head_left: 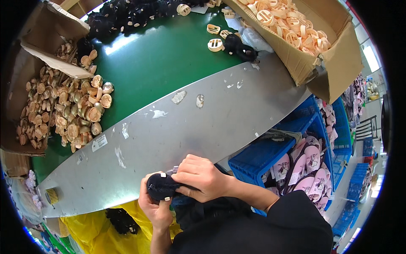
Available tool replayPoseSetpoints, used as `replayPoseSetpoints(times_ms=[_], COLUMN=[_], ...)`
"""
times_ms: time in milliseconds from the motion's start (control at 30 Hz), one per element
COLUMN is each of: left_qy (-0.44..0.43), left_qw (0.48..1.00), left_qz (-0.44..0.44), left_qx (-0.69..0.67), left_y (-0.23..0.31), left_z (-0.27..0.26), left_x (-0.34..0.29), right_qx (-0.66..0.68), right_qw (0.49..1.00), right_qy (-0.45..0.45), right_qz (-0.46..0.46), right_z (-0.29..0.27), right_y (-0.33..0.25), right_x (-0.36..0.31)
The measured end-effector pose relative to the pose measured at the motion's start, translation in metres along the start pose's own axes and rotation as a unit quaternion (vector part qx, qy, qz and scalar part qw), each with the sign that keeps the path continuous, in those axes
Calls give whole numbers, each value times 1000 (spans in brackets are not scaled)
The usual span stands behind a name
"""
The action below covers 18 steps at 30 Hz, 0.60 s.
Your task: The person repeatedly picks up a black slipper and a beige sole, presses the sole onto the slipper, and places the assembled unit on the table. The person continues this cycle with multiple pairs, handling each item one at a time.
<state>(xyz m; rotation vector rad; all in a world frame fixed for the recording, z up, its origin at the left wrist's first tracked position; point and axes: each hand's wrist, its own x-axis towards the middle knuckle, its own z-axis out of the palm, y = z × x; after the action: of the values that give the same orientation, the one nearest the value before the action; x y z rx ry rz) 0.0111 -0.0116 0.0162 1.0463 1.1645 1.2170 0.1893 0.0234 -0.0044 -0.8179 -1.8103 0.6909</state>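
Close to my body, in front of the metal table edge, I hold a round black fuzzy piece (160, 187) that looks like plush. Small pale tabs stick out at its top and bottom. My left hand (155, 211) is wrapped round the piece from the left and below. On its right side, the fingers of my right hand (203, 177) pinch dark fabric that joins the round part. The right fingertips are partly hidden, so any small item between them cannot be made out.
Gold and peach round plastic parts (72, 106) spill from a cardboard box (12, 114) at left. Another box (302, 63) holds slotted peach discs (292, 23). Black fuzzy pieces (131, 15) lie across the green surface (156, 59). Blue crates (253, 163) hold pink slippers (313, 158); a yellow bag (89, 230) hangs below.
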Motion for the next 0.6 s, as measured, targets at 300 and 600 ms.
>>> replayPoseSetpoints(times_ms=[300,600], left_qy=[240,131], left_qw=[958,954], left_qz=[51,23], left_qx=[-148,-270], left_y=[-34,-31], left_z=[-16,-44], left_x=[6,13], right_qx=[253,381], right_qw=[928,796], right_qy=[261,431], right_qz=[83,-190], right_z=[-33,-72], right_y=[-25,-139], right_x=[29,54])
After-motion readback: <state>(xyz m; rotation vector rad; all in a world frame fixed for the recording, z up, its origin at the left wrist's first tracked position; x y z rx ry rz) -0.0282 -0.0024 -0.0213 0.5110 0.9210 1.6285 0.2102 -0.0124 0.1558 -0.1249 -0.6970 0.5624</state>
